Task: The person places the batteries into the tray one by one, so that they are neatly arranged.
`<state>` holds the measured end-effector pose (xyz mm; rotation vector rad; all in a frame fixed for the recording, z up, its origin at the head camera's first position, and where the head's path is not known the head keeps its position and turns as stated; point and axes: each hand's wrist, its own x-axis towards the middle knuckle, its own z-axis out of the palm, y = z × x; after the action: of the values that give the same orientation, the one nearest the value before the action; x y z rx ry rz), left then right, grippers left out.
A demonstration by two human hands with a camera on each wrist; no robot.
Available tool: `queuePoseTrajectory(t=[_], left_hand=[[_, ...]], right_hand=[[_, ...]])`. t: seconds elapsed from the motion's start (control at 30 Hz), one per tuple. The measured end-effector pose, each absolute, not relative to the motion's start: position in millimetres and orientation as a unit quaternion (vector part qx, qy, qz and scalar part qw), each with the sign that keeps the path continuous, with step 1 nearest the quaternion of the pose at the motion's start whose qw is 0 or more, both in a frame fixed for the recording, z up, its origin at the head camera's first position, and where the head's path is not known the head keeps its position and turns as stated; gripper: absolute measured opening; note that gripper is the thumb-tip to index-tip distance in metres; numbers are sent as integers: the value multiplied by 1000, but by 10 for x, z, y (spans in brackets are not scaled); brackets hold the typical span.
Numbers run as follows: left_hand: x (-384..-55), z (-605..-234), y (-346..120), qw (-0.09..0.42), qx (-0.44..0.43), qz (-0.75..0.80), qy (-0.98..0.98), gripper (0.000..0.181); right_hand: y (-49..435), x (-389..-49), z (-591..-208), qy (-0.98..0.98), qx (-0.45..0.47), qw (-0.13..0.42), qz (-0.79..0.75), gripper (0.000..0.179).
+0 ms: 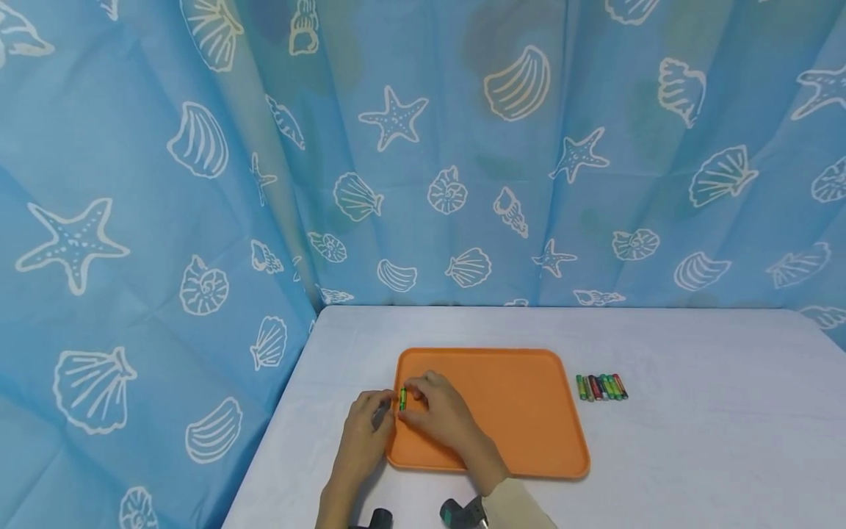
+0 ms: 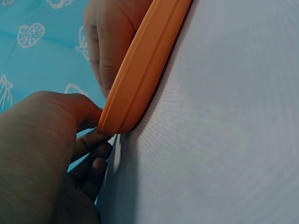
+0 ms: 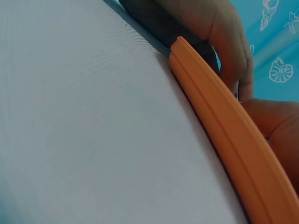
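While left hand (image 1: pixel 362 435) and right hand (image 1: pixel 446 413) flanked it, one green battery (image 1: pixel 402 399) was at left in orange tray (image 1: pixel 512 411); whether either pinched it could not be told; battery row (image 1: pixel 596 388) lay to right.

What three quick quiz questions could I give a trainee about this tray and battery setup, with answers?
1. Multiple choice: where does the row of batteries lie relative to the orange tray?
A) Inside it
B) On the white table, to its right
C) On the table, to its left

2. True or false: the single green battery in the tray is near the tray's right end, as the head camera sees it.

3. Which one reaches in over the floor of the tray: the left hand or the right hand?

Key:
1. B
2. False; it is near the left end.
3. The right hand; the left hand is at the tray's left rim.
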<state>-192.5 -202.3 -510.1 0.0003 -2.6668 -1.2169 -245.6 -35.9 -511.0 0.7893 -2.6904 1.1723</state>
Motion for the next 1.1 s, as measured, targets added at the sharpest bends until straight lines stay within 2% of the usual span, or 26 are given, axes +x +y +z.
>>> queuePoseTrajectory(t=[0.27,0.6,0.9,1.1], left_hand=[[-1924,-5095,-2015,101,5,-410,-906,30],[-1950,-5097,-2002,92,14,-413,-906,29],[-1974,-5120,-2002,105,-5,-408,-907,28],[-1970,-5130,-2016,92,15,-404,-910,28]], right_hand=[[-259,-2465,-5031,-870,256,5,420,47],[-78,-2437,-4869,-856,273,33,438,43],[25,-2421,-4714,-848,272,38,454,41],[65,-2384,-4636,-840,284,45,460,33]])
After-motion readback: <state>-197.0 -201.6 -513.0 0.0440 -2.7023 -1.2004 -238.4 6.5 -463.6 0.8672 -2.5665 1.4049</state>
